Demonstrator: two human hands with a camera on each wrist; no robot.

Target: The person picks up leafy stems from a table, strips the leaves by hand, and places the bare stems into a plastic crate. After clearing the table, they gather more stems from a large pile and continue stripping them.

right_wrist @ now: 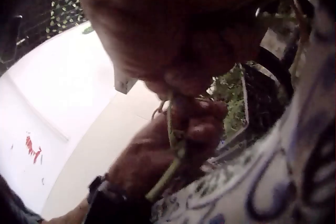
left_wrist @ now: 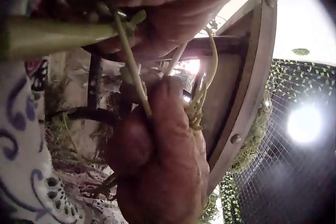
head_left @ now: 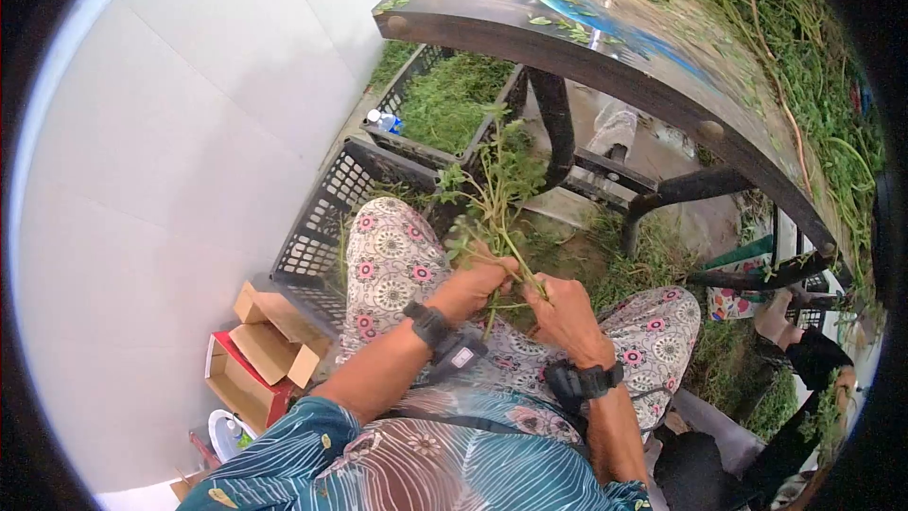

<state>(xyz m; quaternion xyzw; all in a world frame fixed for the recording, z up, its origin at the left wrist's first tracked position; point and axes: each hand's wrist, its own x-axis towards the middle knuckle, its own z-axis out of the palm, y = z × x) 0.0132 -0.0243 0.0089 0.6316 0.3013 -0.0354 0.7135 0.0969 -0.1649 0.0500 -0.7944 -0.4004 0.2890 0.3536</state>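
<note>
A bunch of leafy green stems (head_left: 501, 175) rises from my two hands above my lap, leaves pointing away from me. My left hand (head_left: 484, 276) grips the stems low down, below the leaves. Close beside it, my right hand (head_left: 567, 314) pinches stems between thumb and curled fingers, also seen in the left wrist view, where a thin stem (left_wrist: 131, 69) runs into that right hand (left_wrist: 163, 155). In the right wrist view a thicker stem end (right_wrist: 164, 179) sticks out below the left hand (right_wrist: 152, 148). Bare stem ends hang over my patterned trousers (head_left: 392, 246).
A black crate (head_left: 312, 237) stands by my left knee, and another crate (head_left: 416, 137) behind it holds greens. Ahead is a table (head_left: 567, 47) heaped with plants on its right. Open cardboard boxes (head_left: 270, 350) lie at left, near a white wall (head_left: 189, 180). Another person's arm (head_left: 818, 360) shows at right.
</note>
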